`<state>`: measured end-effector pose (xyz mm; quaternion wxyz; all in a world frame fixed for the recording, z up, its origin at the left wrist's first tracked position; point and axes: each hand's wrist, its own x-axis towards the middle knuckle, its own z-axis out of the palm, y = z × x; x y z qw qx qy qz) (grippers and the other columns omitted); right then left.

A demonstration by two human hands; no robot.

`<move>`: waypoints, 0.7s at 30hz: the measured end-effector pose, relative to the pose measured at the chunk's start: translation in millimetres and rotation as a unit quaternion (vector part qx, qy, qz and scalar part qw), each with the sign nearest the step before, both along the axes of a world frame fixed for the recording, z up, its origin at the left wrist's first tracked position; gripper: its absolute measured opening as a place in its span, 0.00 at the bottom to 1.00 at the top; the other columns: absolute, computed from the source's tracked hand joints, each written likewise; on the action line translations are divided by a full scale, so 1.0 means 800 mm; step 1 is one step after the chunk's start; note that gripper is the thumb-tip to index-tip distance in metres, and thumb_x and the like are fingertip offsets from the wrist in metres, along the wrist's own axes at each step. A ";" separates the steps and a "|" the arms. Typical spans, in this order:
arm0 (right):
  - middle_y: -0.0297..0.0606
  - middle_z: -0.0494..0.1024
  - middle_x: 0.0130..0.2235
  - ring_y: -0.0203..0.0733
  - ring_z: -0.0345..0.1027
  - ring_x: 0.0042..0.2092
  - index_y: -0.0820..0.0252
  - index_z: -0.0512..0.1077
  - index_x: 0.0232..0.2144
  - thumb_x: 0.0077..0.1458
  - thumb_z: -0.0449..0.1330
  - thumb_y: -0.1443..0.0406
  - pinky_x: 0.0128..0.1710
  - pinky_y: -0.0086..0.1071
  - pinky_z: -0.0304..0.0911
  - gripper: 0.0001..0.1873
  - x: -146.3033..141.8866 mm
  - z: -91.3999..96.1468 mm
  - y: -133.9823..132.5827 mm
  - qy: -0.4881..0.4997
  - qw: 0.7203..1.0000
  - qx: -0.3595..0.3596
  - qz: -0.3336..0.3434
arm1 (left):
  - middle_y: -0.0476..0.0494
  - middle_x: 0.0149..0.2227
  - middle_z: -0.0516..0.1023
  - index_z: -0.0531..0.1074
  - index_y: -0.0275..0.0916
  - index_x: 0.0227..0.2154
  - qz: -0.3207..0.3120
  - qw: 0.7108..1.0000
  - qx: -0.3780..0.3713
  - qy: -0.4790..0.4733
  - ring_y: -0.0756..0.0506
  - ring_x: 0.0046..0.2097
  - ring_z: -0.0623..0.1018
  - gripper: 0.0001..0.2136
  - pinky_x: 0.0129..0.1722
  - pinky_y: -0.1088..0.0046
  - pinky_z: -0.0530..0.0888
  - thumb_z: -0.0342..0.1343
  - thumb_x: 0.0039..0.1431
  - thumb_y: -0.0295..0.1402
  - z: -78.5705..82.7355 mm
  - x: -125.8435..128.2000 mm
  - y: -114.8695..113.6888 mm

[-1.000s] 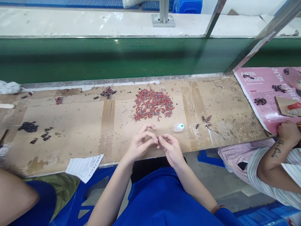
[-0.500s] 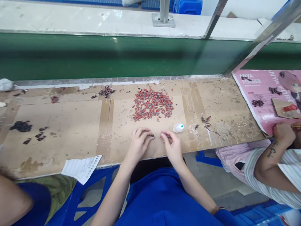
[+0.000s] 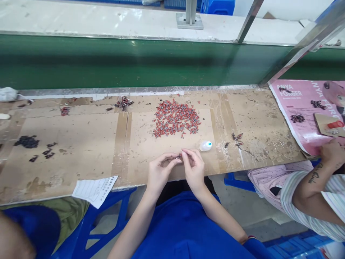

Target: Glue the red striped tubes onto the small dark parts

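Note:
My left hand (image 3: 161, 171) pinches a small black piece (image 3: 178, 157) between thumb and fingertips. Against it, my right hand (image 3: 194, 169) holds a small red part, mostly hidden by the fingers. The fingertips of both hands meet over the front of the cardboard-covered table (image 3: 151, 147). Just beyond lies a broad pile of small red parts with metallic ends (image 3: 185, 117). A small translucent bottle (image 3: 205, 146) with a blue-green tip lies to the right of my right hand. Whether the two held pieces are joined, I cannot tell.
Black pieces (image 3: 27, 141) lie in a heap at left, near a paper sheet (image 3: 94, 190) overhanging the edge. Small clusters (image 3: 124, 103) sit behind and at right (image 3: 237, 136). A co-worker's arm (image 3: 315, 176) rests by a pink poster (image 3: 293, 108); another person sits at left.
My hands have come together from a small gap, bringing the red part up to the black piece. The co-worker's hand at right has shifted a little.

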<state>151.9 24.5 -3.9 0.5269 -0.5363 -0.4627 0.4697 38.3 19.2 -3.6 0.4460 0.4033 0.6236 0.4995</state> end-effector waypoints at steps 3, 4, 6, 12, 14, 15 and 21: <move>0.40 0.72 0.38 0.40 0.74 0.38 0.54 0.78 0.39 0.58 0.59 0.58 0.42 0.34 0.75 0.11 0.001 0.004 0.000 0.020 1.000 -0.007 0.005 | 0.43 0.28 0.83 0.79 0.37 0.25 0.021 0.999 -0.012 -0.036 0.43 0.32 0.82 0.11 0.38 0.67 0.80 0.68 0.40 0.39 0.007 0.004 -0.001; 0.39 0.72 0.37 0.40 0.74 0.38 0.54 0.79 0.38 0.57 0.60 0.58 0.41 0.34 0.75 0.11 0.002 0.005 -0.001 0.024 1.000 -0.012 0.008 | 0.43 0.28 0.83 0.79 0.38 0.24 0.026 0.999 -0.011 -0.031 0.43 0.32 0.82 0.10 0.38 0.66 0.80 0.68 0.40 0.39 0.009 0.005 -0.002; 0.38 0.71 0.36 0.40 0.74 0.37 0.54 0.79 0.37 0.56 0.61 0.57 0.41 0.34 0.75 0.11 0.003 0.007 -0.001 0.029 0.999 -0.020 0.013 | 0.43 0.28 0.83 0.80 0.38 0.24 0.025 1.000 -0.005 -0.009 0.43 0.32 0.82 0.09 0.39 0.66 0.80 0.68 0.41 0.38 0.013 0.005 -0.003; 0.38 0.70 0.35 0.40 0.74 0.37 0.53 0.80 0.37 0.56 0.61 0.57 0.41 0.34 0.75 0.11 0.004 0.010 -0.002 0.018 1.000 -0.007 0.020 | 0.44 0.28 0.83 0.80 0.39 0.23 0.015 1.000 -0.007 -0.014 0.42 0.33 0.82 0.09 0.40 0.65 0.80 0.69 0.39 0.38 0.022 0.004 -0.003; 0.38 0.71 0.34 0.40 0.74 0.37 0.54 0.80 0.37 0.56 0.61 0.57 0.41 0.34 0.75 0.11 0.005 0.010 -0.002 0.017 1.000 -0.008 0.022 | 0.43 0.28 0.83 0.80 0.38 0.24 0.012 0.999 -0.024 -0.037 0.41 0.33 0.82 0.10 0.40 0.64 0.80 0.69 0.38 0.39 0.024 0.002 -0.001; 0.38 0.71 0.34 0.40 0.73 0.37 0.54 0.80 0.37 0.56 0.62 0.57 0.41 0.34 0.75 0.11 0.005 0.010 -0.002 0.018 1.000 -0.008 0.022 | 0.42 0.28 0.83 0.80 0.38 0.24 0.009 0.998 -0.031 -0.046 0.41 0.33 0.83 0.11 0.40 0.64 0.81 0.70 0.37 0.39 0.024 0.002 -0.001; 0.37 0.71 0.33 0.39 0.73 0.36 0.54 0.80 0.38 0.56 0.62 0.58 0.42 0.35 0.74 0.11 0.010 0.006 -0.002 -0.002 1.000 0.012 0.005 | 0.40 0.31 0.84 0.80 0.36 0.27 -0.024 0.994 -0.059 -0.088 0.41 0.34 0.83 0.16 0.41 0.64 0.81 0.71 0.35 0.41 0.031 0.002 0.000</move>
